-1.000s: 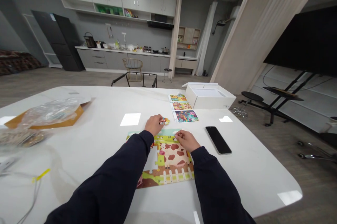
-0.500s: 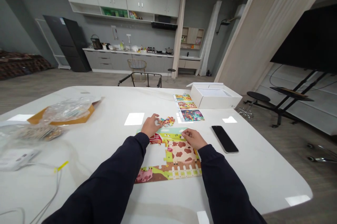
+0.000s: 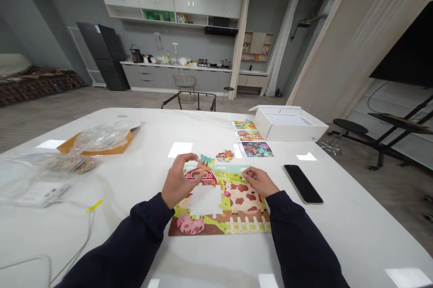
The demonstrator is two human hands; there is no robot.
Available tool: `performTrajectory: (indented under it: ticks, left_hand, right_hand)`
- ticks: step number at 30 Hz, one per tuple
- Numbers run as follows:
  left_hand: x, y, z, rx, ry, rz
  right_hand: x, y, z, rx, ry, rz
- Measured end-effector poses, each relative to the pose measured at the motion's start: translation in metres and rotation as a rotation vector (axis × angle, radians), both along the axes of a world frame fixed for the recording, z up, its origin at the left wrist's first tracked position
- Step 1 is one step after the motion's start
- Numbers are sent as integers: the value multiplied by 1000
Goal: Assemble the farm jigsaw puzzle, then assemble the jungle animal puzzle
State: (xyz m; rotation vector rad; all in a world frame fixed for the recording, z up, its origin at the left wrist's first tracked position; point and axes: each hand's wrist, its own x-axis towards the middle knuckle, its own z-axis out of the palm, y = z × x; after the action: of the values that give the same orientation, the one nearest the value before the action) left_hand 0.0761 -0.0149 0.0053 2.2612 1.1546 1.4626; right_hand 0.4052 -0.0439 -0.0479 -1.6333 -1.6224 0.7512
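A farm jigsaw puzzle (image 3: 245,200) with a cow, a pig and a red barn lies partly assembled on the white table, a pale gap left of the cow. My left hand (image 3: 181,180) holds a puzzle piece (image 3: 205,160) tilted up between thumb and fingers, above the barn. Just beyond the puzzle's far edge sits a small pile of loose puzzle pieces (image 3: 225,155). My right hand (image 3: 261,181) rests over the puzzle's upper right, thumb and fingers pinched together; whatever may be between them is hidden.
Right of the puzzle lies a black phone (image 3: 302,183). Picture cards (image 3: 256,149) and an open white box (image 3: 292,128) are at the back right. On the left are plastic packaging on an orange envelope (image 3: 118,146), a bag of pieces (image 3: 72,163), a white power strip (image 3: 45,193) and cables.
My left hand has come back toward me from the loose pile, with a puzzle piece now raised in its fingers. My right hand stays over the puzzle. The view has shifted slightly.
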Motion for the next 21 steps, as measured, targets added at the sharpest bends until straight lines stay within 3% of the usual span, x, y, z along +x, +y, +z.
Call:
performTrajectory:
  ticks: [5, 9, 13, 16, 21]
  left_hand:
    - [-1, -32, 8, -25, -78, -20]
    - [6, -38, 5, -68, -104, -106]
    - [12, -41, -2, -100, -44, -241]
    - [11, -39, -4, -90, -2, -327]
    - [7, -31, -3, -71, 45, -445]
  right_hand:
    - [-25, -14, 37, 97, 162, 7]
    - [-71, -29, 60, 2, 442, 208]
    - [-98, -33, 57, -97, 605, 169]
    - [-98, -32, 50, -115, 613, 101]
    - [-96, -33, 50, -132, 553, 139]
